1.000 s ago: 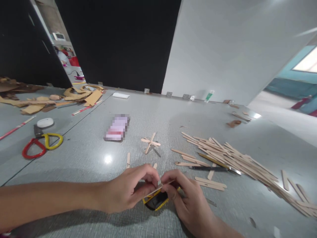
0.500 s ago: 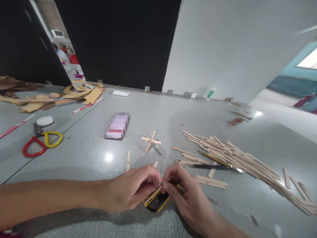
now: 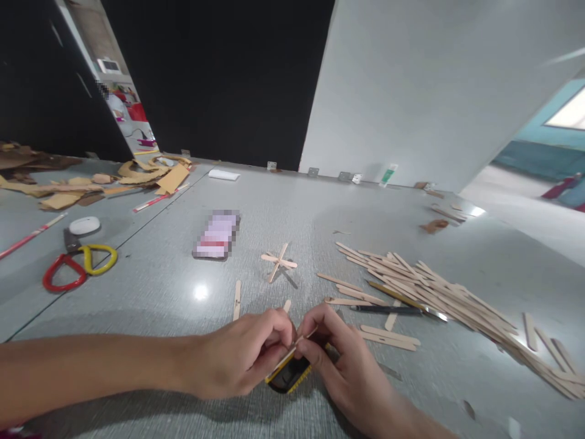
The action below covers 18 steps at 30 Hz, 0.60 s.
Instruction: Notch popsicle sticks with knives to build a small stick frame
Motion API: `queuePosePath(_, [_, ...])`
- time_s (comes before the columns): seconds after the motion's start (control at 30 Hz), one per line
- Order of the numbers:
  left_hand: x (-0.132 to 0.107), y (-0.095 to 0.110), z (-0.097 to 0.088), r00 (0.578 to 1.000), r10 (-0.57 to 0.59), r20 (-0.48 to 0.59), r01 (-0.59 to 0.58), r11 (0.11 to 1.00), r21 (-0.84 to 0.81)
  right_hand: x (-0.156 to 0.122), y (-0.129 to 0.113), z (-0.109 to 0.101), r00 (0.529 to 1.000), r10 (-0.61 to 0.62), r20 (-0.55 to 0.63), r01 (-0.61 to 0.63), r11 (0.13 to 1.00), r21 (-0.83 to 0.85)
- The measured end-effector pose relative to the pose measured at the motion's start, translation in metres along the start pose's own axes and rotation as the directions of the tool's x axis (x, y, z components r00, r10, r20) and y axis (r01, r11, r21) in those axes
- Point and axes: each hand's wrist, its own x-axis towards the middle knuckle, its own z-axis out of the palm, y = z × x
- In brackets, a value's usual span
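My left hand (image 3: 242, 353) and my right hand (image 3: 340, 369) meet near the front of the table. Both are closed, fingertips pinching a thin wooden craft stick (image 3: 285, 358) between them. Much of the stick is hidden by the fingers. Directly below lies a black-and-yellow object (image 3: 287, 378), partly covered by my hands; its kind is hard to make out. Beyond them a small cross-shaped piece made of craft sticks (image 3: 279, 263) stands on the table. A single notched craft stick (image 3: 237, 300) lies just past my left hand.
Right of my hands is a long pile of craft sticks (image 3: 439, 292), with a black pen (image 3: 388, 310) and a yellow pencil (image 3: 395, 294). To the left lie a phone (image 3: 217, 234), scissors (image 3: 98, 259), a white mouse-shaped object (image 3: 85, 225) and cardboard scraps (image 3: 173, 178).
My fingers have shifted slightly on the craft stick, and the left fingers are curled closer. Everything on the table keeps its place; the view has tilted a little.
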Motion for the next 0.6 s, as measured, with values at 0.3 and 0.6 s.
queuePosePath(0.3, [-0.0027, -0.0046, -0.0004, 0.995, -0.002, 0.105, 0.005, 0.999, -0.032, 0.0005, -0.0001, 0.0013, 1.000, 0.013, 0.013, -0.013, 1.000, 0.016])
queuePosePath(0.6, [-0.0017, -0.0042, -0.0026, 0.989, 0.025, 0.147, -0.014, 0.997, -0.077, 0.0029, -0.0024, -0.0005, 0.998, 0.043, 0.037, -0.043, 0.999, 0.018])
